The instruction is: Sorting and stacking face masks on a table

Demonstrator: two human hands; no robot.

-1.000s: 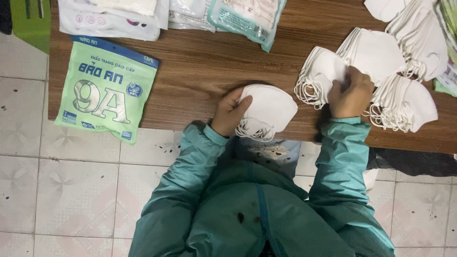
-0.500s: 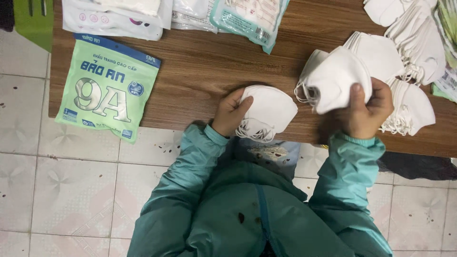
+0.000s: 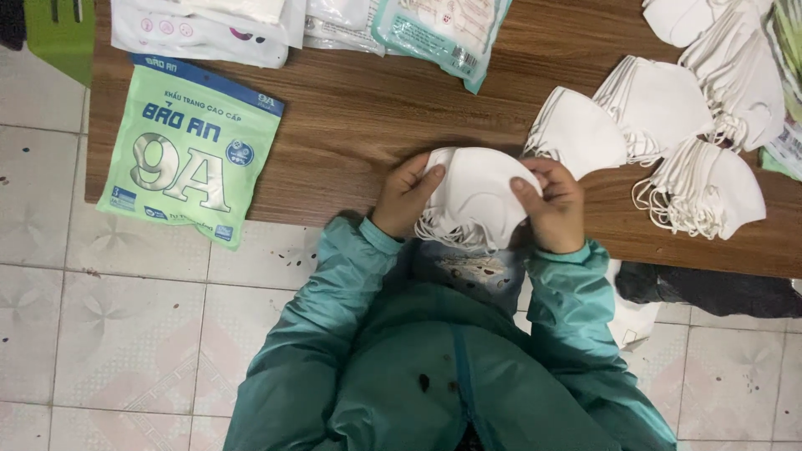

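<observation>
A small stack of white face masks [image 3: 472, 196] sits between both hands at the near edge of the wooden worktop [image 3: 359, 117], its ear loops hanging toward the person's teal jacket. The left hand [image 3: 405, 196] grips the stack's left end, fingers curled over its top edge. The right hand [image 3: 551, 205] clamps the right end, thumb pressed on the front face. The step in hand looks like gathering and squaring masks into one even bundle; the next move likely calls for keeping the edges aligned and the loops untangled while the grip holds.

Just right of the hands lie three more fanned mask piles [image 3: 652, 125], touching one another. To the left, well apart, a green printed pouch [image 3: 192, 150] hangs over the worktop's edge. Clear packaged bags [image 3: 443, 29] line the far side.
</observation>
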